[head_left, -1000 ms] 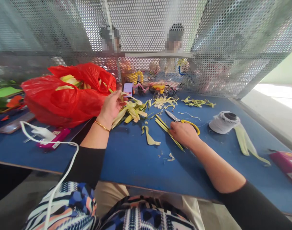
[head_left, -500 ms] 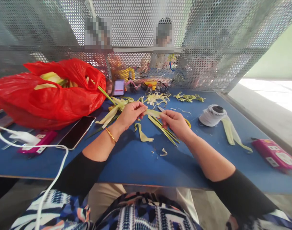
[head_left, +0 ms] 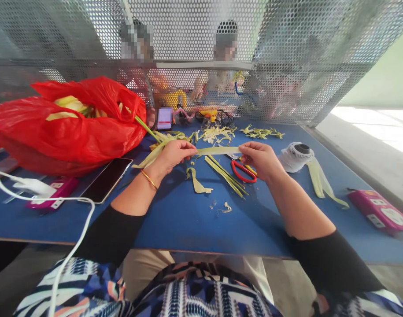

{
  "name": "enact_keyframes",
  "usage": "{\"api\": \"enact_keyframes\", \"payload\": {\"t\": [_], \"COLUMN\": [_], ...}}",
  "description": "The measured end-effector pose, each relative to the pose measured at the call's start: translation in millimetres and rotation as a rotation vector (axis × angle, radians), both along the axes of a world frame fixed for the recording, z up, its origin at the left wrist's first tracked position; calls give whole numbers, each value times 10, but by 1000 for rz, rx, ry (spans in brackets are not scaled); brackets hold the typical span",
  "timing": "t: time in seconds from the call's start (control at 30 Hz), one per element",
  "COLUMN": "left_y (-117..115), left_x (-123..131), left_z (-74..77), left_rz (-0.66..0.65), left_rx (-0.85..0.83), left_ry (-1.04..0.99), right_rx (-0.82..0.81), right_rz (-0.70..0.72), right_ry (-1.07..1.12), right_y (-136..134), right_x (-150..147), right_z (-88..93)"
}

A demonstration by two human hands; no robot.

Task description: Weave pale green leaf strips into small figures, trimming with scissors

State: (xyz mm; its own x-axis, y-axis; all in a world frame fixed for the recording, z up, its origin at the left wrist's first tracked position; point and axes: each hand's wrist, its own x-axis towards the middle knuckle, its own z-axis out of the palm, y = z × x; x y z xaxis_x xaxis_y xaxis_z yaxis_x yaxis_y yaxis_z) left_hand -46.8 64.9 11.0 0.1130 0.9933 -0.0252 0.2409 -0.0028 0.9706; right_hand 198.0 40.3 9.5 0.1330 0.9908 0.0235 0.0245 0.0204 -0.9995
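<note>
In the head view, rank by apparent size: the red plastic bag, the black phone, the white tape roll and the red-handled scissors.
1. red plastic bag
2. black phone
3. white tape roll
4. red-handled scissors, partly hidden by the right hand, so tape and scissors stay uncertain.

Both hands, left hand (head_left: 175, 152) and right hand (head_left: 261, 157), pinched a pale leaf strip (head_left: 218, 150) stretched level between them above the blue tabletop (head_left: 175, 220), red-handled scissors (head_left: 242, 171) lying beneath.

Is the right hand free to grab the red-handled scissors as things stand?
Probably not at once: the right hand pinches the leaf strip. The scissors lie uncovered just under it.
</note>
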Motion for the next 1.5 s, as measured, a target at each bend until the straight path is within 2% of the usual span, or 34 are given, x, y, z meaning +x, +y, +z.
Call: {"api": "enact_keyframes", "payload": {"t": [0.13, 0.4, 0.7, 1.0, 1.17, 1.23, 1.27, 1.37, 1.43, 1.5], "left_y": [84, 104, 181, 171, 174, 153, 133, 30, -57, -135], "left_x": [-87, -166, -187, -197, -200, -195, -185, -110, -15, 98], "left_z": [-41, -4, -105, -70, -45, -29, -19, 12, 11, -18], "left_rz": [27, 77, 184, 217, 244, 294, 332, 404, 312, 127], "left_rx": [-21, -33, 107, 69, 16, 81, 165, 546, 714, 772], "left_ry": [-36, -88, -20, -84, -53, 71, 161, 398, 435, 436], "right_rx": [-3, 79, 115, 105, 181, 215, 234, 297, 329, 349], "right_rz": [-4, -101, -116, -64, -95, -134, -137, -70, -1, 69], "right_ry": [-37, -155, -286, -118, -240, -344, -382, -425, -438, -453], "right_y": [40, 105, 109, 76, 52, 37, 28, -5, -34, -67], "right_x": [68, 143, 146, 101, 56, 39, 30, -10, -52, -101], "right_z": [10, -32, -58, -15, -35, -36, -34, -19, -11, -11]}}
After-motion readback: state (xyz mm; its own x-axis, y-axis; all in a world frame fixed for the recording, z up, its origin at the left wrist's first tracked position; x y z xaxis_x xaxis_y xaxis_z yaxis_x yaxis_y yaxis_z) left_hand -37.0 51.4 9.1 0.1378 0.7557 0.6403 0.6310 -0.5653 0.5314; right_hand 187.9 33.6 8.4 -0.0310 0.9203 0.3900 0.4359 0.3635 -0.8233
